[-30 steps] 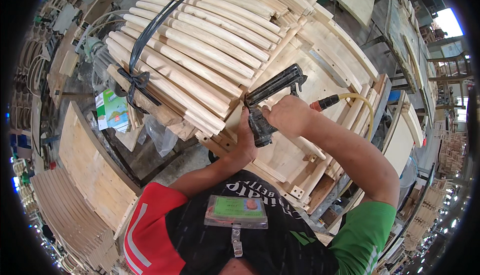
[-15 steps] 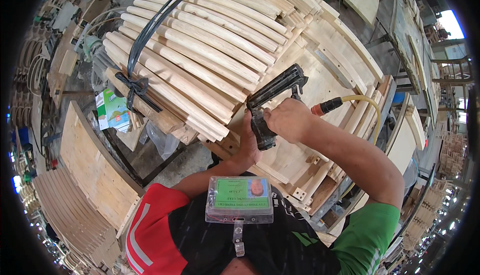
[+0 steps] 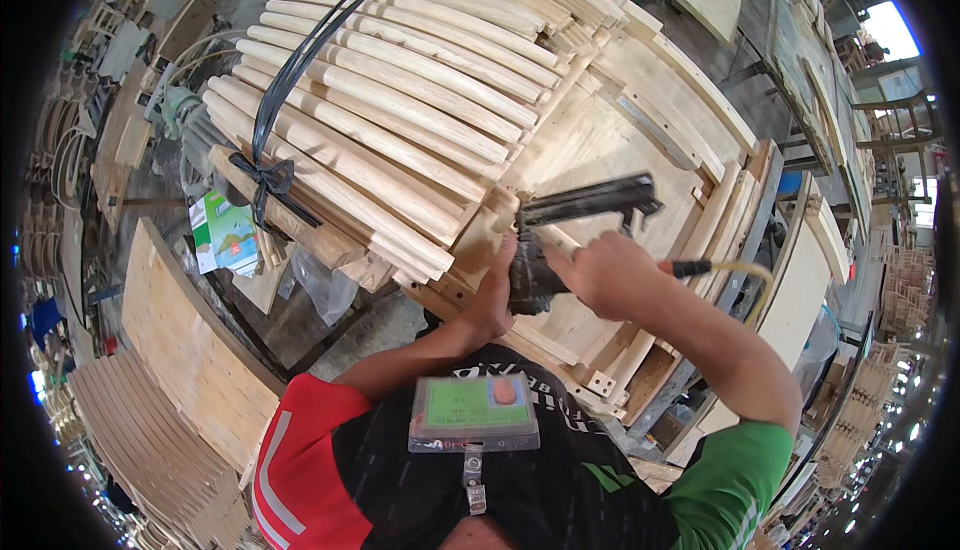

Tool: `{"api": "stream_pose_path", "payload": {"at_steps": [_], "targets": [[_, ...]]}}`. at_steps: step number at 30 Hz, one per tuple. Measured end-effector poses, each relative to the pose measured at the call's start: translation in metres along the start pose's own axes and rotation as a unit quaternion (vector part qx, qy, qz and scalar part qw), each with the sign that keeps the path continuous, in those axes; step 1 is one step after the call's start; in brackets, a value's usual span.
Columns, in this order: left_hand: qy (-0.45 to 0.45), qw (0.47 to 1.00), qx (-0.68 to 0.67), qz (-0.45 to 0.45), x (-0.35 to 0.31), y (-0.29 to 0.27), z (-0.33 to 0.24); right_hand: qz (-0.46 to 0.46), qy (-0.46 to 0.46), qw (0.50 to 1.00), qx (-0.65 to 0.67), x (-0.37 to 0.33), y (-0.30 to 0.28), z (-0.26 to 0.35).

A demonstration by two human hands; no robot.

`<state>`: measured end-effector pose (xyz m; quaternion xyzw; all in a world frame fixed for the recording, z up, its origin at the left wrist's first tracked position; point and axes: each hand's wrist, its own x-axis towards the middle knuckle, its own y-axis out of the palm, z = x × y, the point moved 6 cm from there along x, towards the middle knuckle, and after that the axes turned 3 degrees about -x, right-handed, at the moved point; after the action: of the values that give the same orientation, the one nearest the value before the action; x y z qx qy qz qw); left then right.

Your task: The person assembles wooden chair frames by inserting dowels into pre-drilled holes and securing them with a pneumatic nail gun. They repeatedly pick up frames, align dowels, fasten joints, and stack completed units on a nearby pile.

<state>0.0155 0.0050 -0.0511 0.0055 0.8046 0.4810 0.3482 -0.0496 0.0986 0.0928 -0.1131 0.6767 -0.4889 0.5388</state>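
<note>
My right hand (image 3: 612, 275) is closed around the handle of a black nail gun (image 3: 535, 278). Its long magazine points up and to the right, a little smeared by motion. A yellow air hose (image 3: 762, 278) joins the gun behind that hand. My left hand (image 3: 490, 295) is just left of the gun's body, thumb up and hand curled; the gun hides the other fingers and whatever is in them. Beside the gun's nose is a pale wooden piece (image 3: 500, 205). Under both hands lies a wooden panel (image 3: 560, 155) with rails along its sides.
A stack of rounded wooden sticks (image 3: 400, 100), partly bound with black strapping (image 3: 268, 130), fills the upper left of the work surface. A curved plywood sheet (image 3: 185, 320) stands at the left. Wooden rails (image 3: 715, 220) line the right edge. A green printed box (image 3: 225, 235) sits below the stack.
The nail gun has swung clockwise, its magazine now lying flatter and farther right. My right hand has moved right and slightly down with it. The left hand has barely shifted.
</note>
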Motion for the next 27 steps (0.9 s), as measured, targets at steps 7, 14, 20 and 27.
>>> {"api": "stream_pose_path", "payload": {"at_steps": [7,14,20,27], "targets": [[0.089,0.887,0.452,0.032,-0.003,-0.013,-0.006,-0.119,0.212,0.956,0.163,-0.145,0.031,-0.006],[0.238,0.721,0.648,0.051,-0.016,-0.005,-0.033,-0.252,0.569,0.712,0.327,-0.289,0.117,-0.015],[0.299,0.668,0.68,0.046,-0.021,-0.008,-0.047,-0.328,0.695,0.539,0.344,-0.39,0.219,-0.036],[0.275,0.659,0.697,0.058,-0.018,-0.016,-0.046,-0.269,0.75,0.56,0.226,-0.43,0.292,-0.041]]}}
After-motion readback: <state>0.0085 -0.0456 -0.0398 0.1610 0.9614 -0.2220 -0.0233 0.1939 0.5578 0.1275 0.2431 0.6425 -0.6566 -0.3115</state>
